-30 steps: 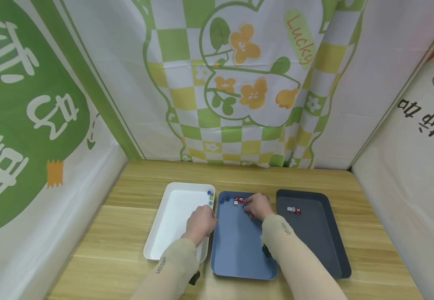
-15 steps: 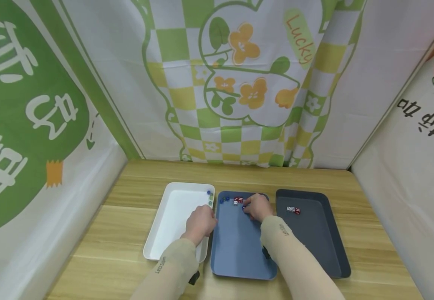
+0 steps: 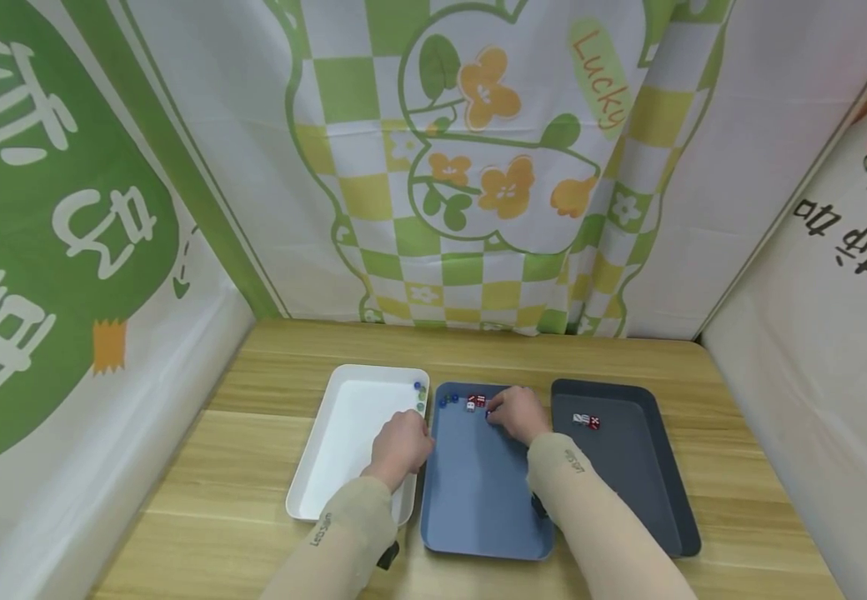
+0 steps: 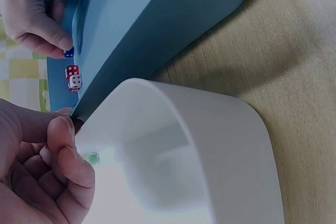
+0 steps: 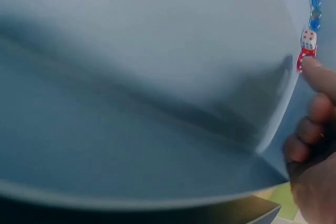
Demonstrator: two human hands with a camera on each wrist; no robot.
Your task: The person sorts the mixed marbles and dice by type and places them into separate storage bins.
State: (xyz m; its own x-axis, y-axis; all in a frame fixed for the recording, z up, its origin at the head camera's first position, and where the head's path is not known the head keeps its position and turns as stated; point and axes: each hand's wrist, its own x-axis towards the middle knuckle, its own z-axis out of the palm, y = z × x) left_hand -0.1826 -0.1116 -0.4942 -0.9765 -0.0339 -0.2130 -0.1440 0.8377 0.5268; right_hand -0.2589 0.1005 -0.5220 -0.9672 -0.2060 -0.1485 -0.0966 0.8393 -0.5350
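Note:
My right hand [image 3: 520,414] reaches into the far right part of the blue tray [image 3: 482,500]. Thumb and forefinger pinch a small blue die [image 4: 68,52] with white dots. Beside it lie red dice [image 3: 481,401] and a white die [image 3: 470,407]; farther left along the far wall are several glass marbles [image 3: 444,402], mostly blue. My left hand [image 3: 401,444] is at the right side of the white tray [image 3: 313,450], thumb and forefinger pinching the blue tray's rim where the two trays meet, other fingers curled. A green marble [image 4: 93,158] shows past its fingers in the left wrist view.
Right of the blue tray stands a dark grey tray [image 3: 643,475], holding white dice [image 3: 580,418] and a red die [image 3: 594,422]. Marbles [image 3: 422,396] line the white tray's far right side. The wooden table [image 3: 201,467] meets a patterned curtain [image 3: 471,283] at the back.
The right wrist and forearm have shifted slightly to the right. A red spot seen under the right hand a second ago no longer shows. The left hand stays put.

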